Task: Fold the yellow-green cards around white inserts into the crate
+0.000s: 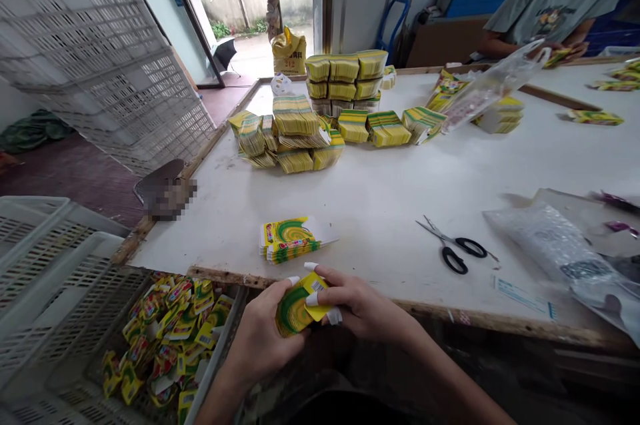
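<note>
A small yellow and green printed carton (293, 311) is between my two hands, just in front of the table's near edge. My left hand (263, 325) wraps round its left side. My right hand (345, 298) grips its right end, with fingertips over the flap by the barcode; white covers sit on several fingertips. Beyond my hands, a short stack of flat cartons (290, 238) lies on the white table (380, 211). To the lower left, a crate (235, 318) holds many folded yellow cartons (170, 331).
Bundled flat cartons (345, 78) are piled at the back. Black-handled scissors (455, 251) and bubble wrap (555, 245) lie to the right. White plastic crates (100, 45) stand at left. Across the table a person in a grey shirt (555, 11) holds a yellow packet.
</note>
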